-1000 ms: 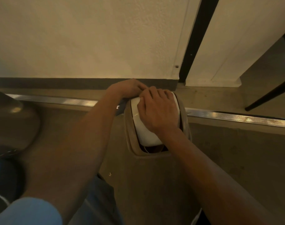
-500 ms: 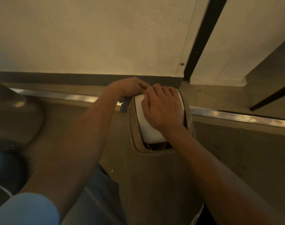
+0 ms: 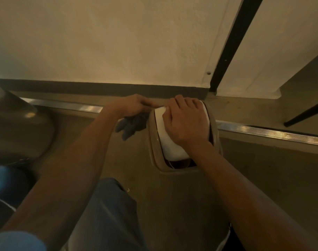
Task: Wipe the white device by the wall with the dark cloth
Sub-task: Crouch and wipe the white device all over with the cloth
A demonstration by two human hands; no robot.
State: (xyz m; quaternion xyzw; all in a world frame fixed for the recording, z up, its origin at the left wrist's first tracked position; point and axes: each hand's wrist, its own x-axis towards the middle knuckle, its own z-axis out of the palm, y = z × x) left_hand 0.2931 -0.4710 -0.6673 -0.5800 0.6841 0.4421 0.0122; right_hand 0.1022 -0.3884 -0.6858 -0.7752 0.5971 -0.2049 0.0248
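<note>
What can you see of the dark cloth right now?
The dark cloth looks like soft, bluish-grey fabric, bunched and crumpled. It hangs in loose folds from under the left hand, which grips its upper part, so only the lower bunch shows. It sits just left of the white device, beside the top left edge; whether it touches the device cannot be told. The right hand rests on the device, not the cloth.

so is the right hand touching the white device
Touching. The head view shows the right hand lying flat on top of the white device, palm and fingers pressed on its surface with no gap.
</note>
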